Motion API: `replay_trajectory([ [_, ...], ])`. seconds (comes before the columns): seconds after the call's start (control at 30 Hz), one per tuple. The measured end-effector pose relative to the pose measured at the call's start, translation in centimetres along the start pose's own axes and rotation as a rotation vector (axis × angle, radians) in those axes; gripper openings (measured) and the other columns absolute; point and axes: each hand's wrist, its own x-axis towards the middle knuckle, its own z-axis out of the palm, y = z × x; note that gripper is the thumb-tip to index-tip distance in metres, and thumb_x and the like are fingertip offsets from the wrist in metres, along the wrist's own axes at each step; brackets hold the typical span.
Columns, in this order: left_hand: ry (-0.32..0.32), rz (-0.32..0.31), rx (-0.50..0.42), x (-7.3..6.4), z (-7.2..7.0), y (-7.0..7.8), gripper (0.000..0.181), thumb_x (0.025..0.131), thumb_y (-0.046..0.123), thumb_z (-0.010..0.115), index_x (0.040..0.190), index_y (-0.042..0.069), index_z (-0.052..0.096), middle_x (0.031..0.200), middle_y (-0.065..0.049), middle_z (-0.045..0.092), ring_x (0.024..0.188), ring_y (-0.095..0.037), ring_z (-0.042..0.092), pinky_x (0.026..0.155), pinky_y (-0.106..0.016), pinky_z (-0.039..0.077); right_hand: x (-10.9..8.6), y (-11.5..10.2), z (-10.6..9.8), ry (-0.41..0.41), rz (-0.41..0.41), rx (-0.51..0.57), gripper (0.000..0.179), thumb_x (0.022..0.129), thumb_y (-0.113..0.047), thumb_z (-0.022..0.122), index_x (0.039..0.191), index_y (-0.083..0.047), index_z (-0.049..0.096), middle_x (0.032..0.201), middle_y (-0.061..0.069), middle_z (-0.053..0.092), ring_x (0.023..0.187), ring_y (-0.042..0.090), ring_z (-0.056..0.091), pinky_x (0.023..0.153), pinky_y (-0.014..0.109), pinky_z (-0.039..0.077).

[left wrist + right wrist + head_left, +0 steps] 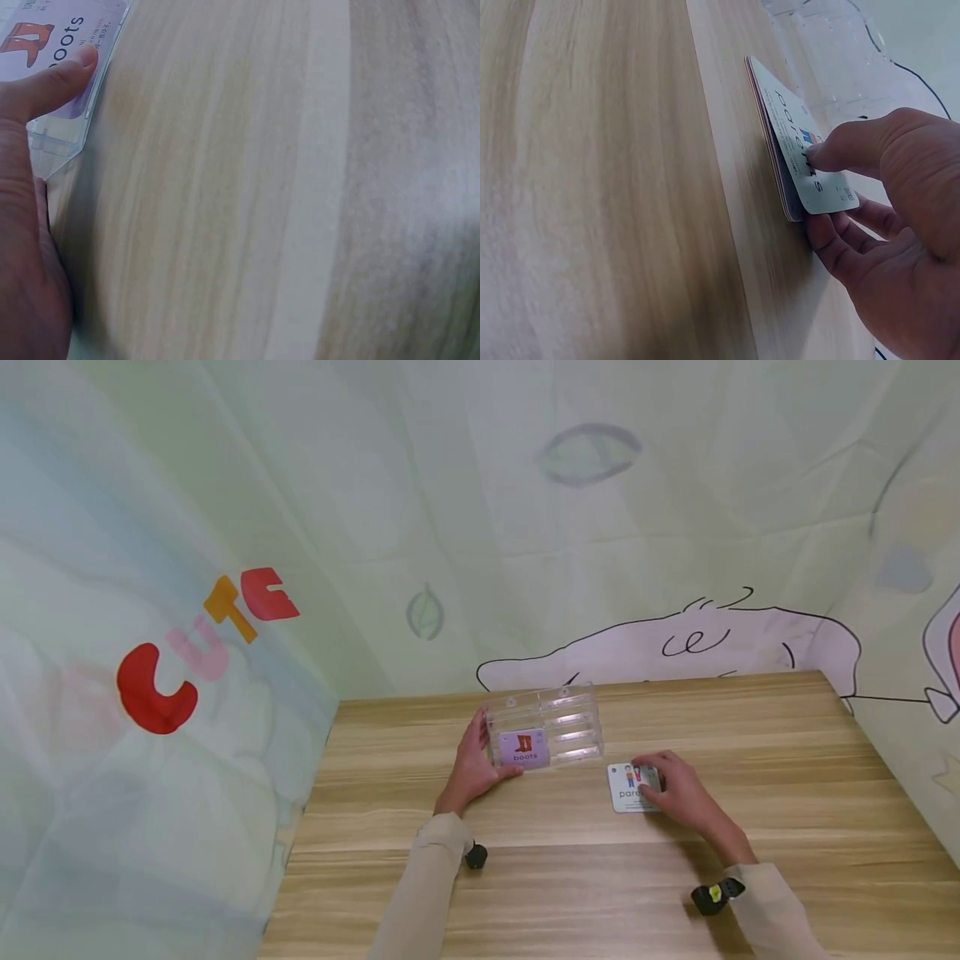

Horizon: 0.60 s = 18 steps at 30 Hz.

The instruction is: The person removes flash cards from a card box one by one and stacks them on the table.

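The left hand, half curled, grips the nine o'clock end of the clear rack which holds the boots card, and at the rack's four o'clock the right hand, nearly closed, pinches the parents card

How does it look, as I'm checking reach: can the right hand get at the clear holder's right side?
Probably yes: nothing stands between the parents card in the right hand and the clear holder; the left hand grips the opposite side.
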Motion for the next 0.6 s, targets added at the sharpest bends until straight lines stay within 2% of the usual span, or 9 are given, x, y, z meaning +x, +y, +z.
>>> replay_trajectory([
  [0.27, 0.003, 0.019, -0.019, -0.05, -0.02, 0.04, 0.132, 0.067, 0.024, 0.101, 0.166, 0.012, 0.014, 0.161, -0.015, 0.037, 0.147, -0.029, 0.041, 0.121, -0.034, 0.035, 0.06, -0.40, 0.13, -0.003, 0.017, -0.007, 0.035, 0.089, 0.003, 0.075, 0.123, 0.004, 0.069, 0.121, 0.028, 0.060, 0.102, 0.036, 0.060, 0.082, 0.050, 0.055],
  [0.47, 0.007, 0.031, -0.031, 0.02, 0.01, -0.06, 0.133, 0.066, 0.023, 0.101, 0.166, 0.013, 0.014, 0.161, -0.015, 0.038, 0.147, -0.028, 0.040, 0.121, -0.032, 0.035, 0.06, -0.84, 0.04, -0.020, 0.028, -0.022, 0.035, 0.089, 0.003, 0.074, 0.124, 0.004, 0.069, 0.122, 0.029, 0.058, 0.108, 0.041, 0.059, 0.091, 0.060, 0.055],
  [0.6, 0.008, 0.037, -0.029, 0.00, 0.02, -0.16, 0.134, 0.066, 0.023, 0.101, 0.166, 0.012, 0.013, 0.161, -0.016, 0.037, 0.147, -0.029, 0.040, 0.121, -0.033, 0.035, 0.19, -0.95, 0.04, -0.028, 0.029, -0.046, 0.036, 0.089, 0.003, 0.074, 0.124, 0.005, 0.070, 0.122, 0.029, 0.058, 0.110, 0.043, 0.059, 0.094, 0.062, 0.054],
])
